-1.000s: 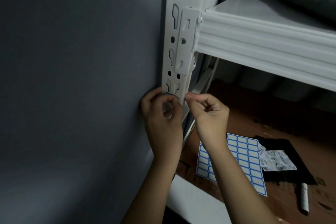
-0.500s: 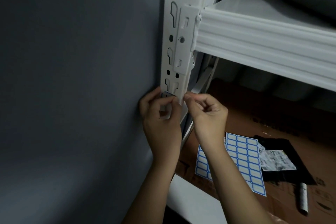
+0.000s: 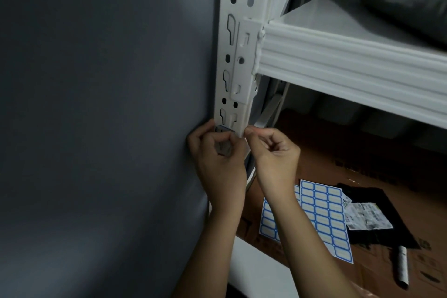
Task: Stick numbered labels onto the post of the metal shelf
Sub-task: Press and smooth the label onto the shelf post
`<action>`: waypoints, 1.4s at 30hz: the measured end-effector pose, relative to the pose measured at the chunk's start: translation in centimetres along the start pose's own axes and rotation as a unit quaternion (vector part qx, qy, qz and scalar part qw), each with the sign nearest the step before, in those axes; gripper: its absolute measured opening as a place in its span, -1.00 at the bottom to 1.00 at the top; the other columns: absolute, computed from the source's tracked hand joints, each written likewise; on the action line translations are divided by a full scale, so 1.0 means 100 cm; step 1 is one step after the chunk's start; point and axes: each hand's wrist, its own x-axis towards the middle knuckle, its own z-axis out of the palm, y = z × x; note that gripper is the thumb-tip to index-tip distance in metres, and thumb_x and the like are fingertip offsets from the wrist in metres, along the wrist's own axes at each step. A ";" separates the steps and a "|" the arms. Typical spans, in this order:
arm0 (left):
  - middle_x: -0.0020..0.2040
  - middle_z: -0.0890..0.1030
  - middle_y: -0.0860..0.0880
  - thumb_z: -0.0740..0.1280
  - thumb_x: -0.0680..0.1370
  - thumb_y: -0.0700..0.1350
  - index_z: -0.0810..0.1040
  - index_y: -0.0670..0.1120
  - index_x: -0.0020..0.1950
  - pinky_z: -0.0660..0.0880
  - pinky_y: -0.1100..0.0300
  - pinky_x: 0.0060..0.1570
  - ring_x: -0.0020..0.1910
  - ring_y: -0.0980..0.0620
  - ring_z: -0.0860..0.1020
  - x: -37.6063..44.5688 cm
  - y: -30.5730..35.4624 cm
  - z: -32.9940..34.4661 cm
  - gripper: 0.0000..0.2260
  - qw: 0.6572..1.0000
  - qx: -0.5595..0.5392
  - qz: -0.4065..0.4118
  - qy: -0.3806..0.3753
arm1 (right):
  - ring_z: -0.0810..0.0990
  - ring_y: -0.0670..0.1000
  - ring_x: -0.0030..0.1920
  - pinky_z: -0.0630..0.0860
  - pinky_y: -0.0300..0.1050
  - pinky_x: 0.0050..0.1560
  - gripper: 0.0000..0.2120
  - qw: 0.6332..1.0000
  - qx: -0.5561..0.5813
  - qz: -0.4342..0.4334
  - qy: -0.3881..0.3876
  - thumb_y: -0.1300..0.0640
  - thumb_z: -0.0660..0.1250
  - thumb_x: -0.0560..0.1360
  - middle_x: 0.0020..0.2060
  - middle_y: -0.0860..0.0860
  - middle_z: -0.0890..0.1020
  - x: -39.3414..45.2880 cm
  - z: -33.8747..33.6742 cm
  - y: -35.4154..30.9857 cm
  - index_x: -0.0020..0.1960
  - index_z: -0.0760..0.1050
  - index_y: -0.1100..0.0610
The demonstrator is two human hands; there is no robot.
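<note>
I hold a label (image 3: 225, 129) against the white post (image 3: 235, 75) just below the shelf bracket; my left hand (image 3: 217, 157) curls round the post and pins it, while my right hand (image 3: 273, 150) pinches its edge at the post's corner. This one looks nearly stuck. The label sheets (image 3: 321, 218) on the cardboard (image 3: 362, 167) below seem almost full, so most of the job remains.

no readable text — label sheet (image 3: 321, 218) cells blank, printed slip (image 3: 367, 219) and cardboard (image 3: 362, 172) print blurred.
</note>
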 end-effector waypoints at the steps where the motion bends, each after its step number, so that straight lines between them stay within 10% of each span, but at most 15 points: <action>1: 0.10 0.41 0.21 0.41 0.40 -0.31 0.52 -0.07 -0.25 0.47 0.42 0.05 0.17 0.16 0.48 0.000 -0.001 -0.001 -0.84 1.000 0.002 0.002 0.000 | 0.49 -0.01 -0.30 0.47 -0.31 -0.21 -0.81 1.000 0.000 0.001 0.000 0.38 0.38 0.45 -0.27 0.45 0.53 0.000 0.000 0.000 -0.22 0.62 0.12; 18: 0.11 0.45 0.13 0.39 0.42 -0.34 0.51 0.00 -0.26 0.51 0.34 -0.06 0.13 0.10 0.51 -0.004 -0.004 0.008 -0.76 0.998 -0.036 -0.011 0.043 | 0.59 -0.24 -0.33 0.51 -0.41 -0.22 -0.89 0.998 0.053 0.018 0.015 0.42 0.36 0.45 -0.42 -0.12 0.66 -0.002 0.003 0.004 -0.15 0.61 0.26; 24: 0.11 0.45 0.07 0.39 0.38 -0.36 0.49 -0.06 -0.27 0.44 0.49 -0.14 0.03 0.39 0.47 -0.004 -0.002 0.011 -0.79 0.998 -0.041 -0.017 0.047 | 0.57 -0.18 -0.33 0.51 -0.39 -0.21 -0.89 0.997 0.062 0.021 0.029 0.42 0.36 0.45 -0.43 0.07 0.63 -0.004 0.005 0.005 -0.16 0.61 0.27; 31: 0.11 0.45 0.14 0.39 0.45 -0.35 0.54 -0.03 -0.25 0.45 0.49 -0.11 0.10 0.21 0.52 -0.003 -0.005 0.001 -0.78 0.998 -0.055 -0.020 0.016 | 0.51 -0.25 -0.39 0.46 -0.43 -0.25 -0.92 0.998 0.045 0.026 0.020 0.41 0.36 0.45 -0.48 -0.13 0.57 -0.004 0.003 0.003 -0.13 0.62 0.31; 38: 0.11 0.44 0.08 0.38 0.43 -0.39 0.52 -0.05 -0.25 0.44 0.52 -0.11 0.10 0.30 0.49 -0.003 -0.006 0.003 -0.76 0.999 -0.050 0.000 0.019 | 0.53 -0.12 -0.31 0.49 -0.37 -0.21 -0.92 0.999 0.039 0.018 0.020 0.40 0.36 0.45 -0.40 0.16 0.61 -0.006 0.004 0.003 -0.13 0.62 0.30; 42: 0.09 0.44 0.12 0.38 0.42 -0.39 0.51 -0.07 -0.26 0.41 0.54 -0.11 0.05 0.39 0.47 -0.004 -0.005 0.006 -0.77 0.999 -0.040 -0.004 0.030 | 0.61 -0.22 -0.30 0.53 -0.39 -0.18 -0.90 0.998 0.045 0.026 0.023 0.42 0.35 0.46 -0.40 -0.10 0.66 -0.006 0.003 0.006 -0.14 0.61 0.28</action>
